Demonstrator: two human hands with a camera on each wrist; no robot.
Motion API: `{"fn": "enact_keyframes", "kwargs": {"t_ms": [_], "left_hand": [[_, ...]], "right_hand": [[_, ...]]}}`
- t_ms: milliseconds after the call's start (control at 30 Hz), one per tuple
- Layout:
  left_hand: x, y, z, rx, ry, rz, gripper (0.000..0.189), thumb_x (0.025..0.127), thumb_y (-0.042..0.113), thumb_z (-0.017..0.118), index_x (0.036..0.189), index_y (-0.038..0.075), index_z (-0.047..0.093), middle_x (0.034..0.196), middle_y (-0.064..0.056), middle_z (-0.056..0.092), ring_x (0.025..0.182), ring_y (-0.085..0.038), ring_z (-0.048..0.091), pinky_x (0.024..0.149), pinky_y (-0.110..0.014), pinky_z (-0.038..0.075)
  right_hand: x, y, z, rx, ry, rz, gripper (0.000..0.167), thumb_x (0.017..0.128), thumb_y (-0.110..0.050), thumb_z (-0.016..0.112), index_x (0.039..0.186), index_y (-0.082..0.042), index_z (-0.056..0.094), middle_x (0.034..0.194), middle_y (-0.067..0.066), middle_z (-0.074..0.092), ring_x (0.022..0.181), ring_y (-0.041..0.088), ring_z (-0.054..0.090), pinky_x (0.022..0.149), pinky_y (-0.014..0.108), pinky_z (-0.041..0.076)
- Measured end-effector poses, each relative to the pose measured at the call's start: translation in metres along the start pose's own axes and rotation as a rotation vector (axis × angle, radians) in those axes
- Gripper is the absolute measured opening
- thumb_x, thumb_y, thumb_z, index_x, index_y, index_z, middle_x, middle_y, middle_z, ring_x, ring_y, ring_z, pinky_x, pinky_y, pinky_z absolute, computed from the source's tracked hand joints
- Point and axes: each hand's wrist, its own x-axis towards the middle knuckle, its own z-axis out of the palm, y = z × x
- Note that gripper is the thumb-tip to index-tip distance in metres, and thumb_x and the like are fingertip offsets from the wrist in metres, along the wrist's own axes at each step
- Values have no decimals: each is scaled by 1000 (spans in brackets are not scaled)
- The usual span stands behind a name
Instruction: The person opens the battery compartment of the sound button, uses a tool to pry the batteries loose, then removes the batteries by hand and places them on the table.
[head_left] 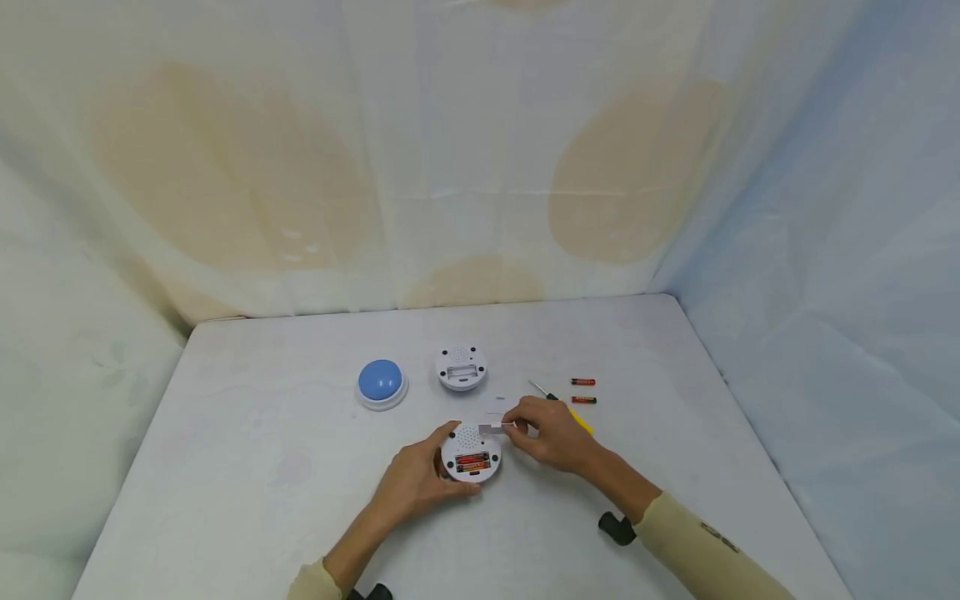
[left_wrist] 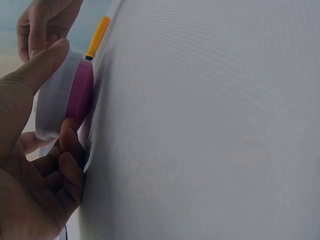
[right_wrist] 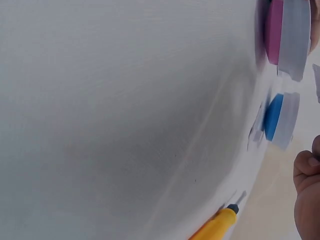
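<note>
The left hand (head_left: pixel 412 477) curled around the puck (head_left: pixel 486 450), thumb along its near side, and held it pink side down. The right hand (head_left: pixel 551 432) hung beside it, thumb and finger pinching a small cover (head_left: pixel 491 428) by the puck's far edge. The puck sat between the left thumb and fingers, two batteries (head_left: pixel 472 462) showing on top.
</note>
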Motion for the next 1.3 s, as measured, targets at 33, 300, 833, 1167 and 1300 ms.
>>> {"fn": "enact_keyframes", "kwargs": {"t_ms": [33,300,833,1167,1300], "left_hand": [[0,0,-1,-2,-3,-2,103,65,68,83,150,23,47,96,5,64,81,-12,51,71,-31,42],[-2,0,-3,-13,-13,-13,103,64,67,84,150,24,47,111,-2,67,87,-14,53,80,-37,47],[-5,-1,-4,18,-23,2,103,64,67,84,150,23,47,86,6,57,79,-13,50,71,-31,42],[-5,-1,-5,15,-26,-2,104,64,68,83,150,24,46,88,5,58,80,-13,50,73,-32,42],[-6,-1,-5,13,-26,1,104,64,68,84,150,23,47,92,4,61,82,-14,50,75,-34,44]], "right_hand": [[0,1,-1,7,8,16,10,90,-12,76,99,-15,74,78,-12,55,70,17,56,61,20,43],[-2,10,-1,-5,-17,197,8,91,-16,74,98,-14,76,75,-14,55,70,7,50,64,22,44],[9,15,12,-99,-192,457,8,90,-17,73,93,-10,77,68,-8,56,63,8,48,58,24,40],[13,10,13,-273,-220,398,16,88,-24,78,99,-12,76,73,-9,53,69,9,47,63,26,42],[13,8,13,-315,-230,380,18,88,-27,78,101,-14,76,75,-10,52,71,8,47,65,25,42]]}}
